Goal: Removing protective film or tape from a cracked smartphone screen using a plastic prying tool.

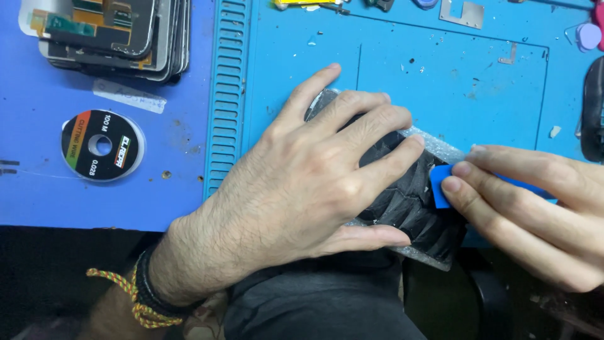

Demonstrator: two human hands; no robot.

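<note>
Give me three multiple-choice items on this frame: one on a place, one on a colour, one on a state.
1. Where does the wire spool lie?
A. Left of the ribbed mat edge
B. On the cracked panel
C. Under the right hand

2. What colour is the card that the right hand pinches?
A. Yellow
B. Blue
C. White

3. How does the left hand meet the cracked panel?
A. Hovers above it
B. Lifts it off the mat
C. Presses flat on it

Key: 1 A, it sits on the bench left of the mat. 2 B, it is blue at the fingertips. 3 C, the fingers are spread flat across it.
</note>
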